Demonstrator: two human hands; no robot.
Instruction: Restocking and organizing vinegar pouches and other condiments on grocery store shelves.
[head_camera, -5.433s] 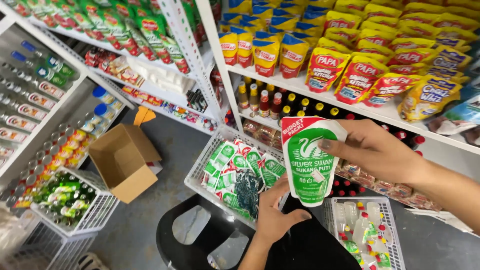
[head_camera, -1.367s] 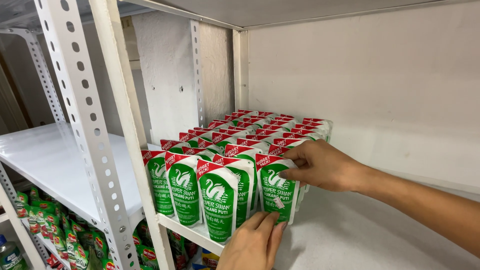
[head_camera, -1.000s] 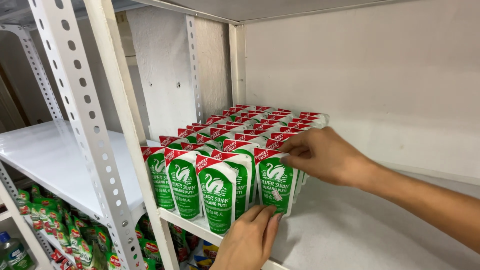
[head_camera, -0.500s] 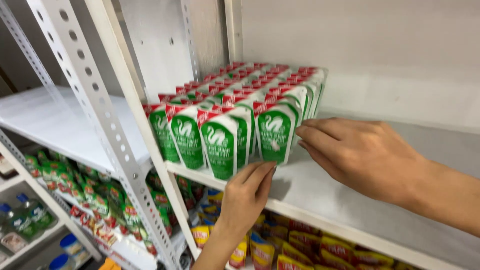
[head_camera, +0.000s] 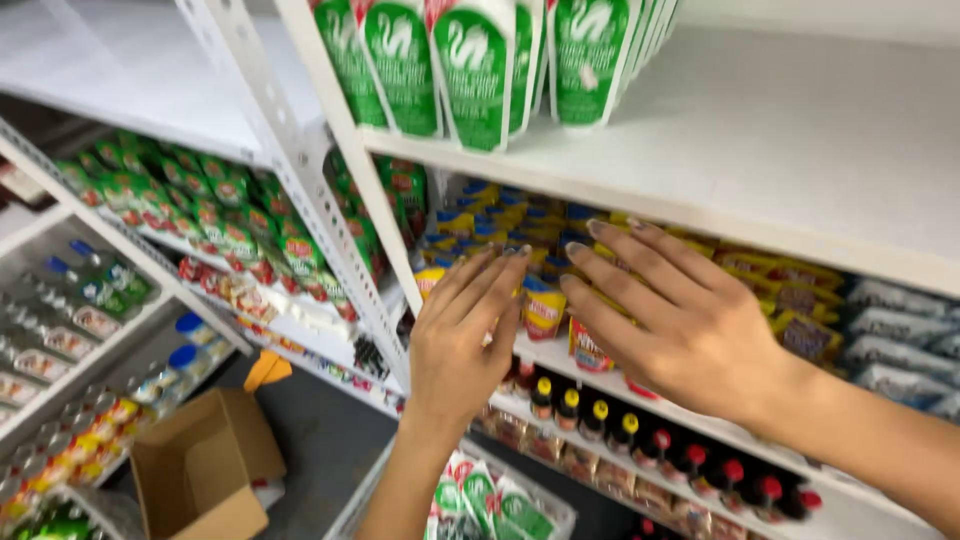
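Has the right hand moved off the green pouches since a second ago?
Yes. The right hand has dropped below the white shelf holding the green pouches; it now hangs open and empty in front of the shelf below.

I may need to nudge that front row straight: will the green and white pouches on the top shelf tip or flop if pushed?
The green and white pouches look soft-sided, so they would probably dent rather than slide stiffly. They stand upright on narrow bases, packed side by side, so one likely leans on its neighbours. Those at the shelf edge could topple off.
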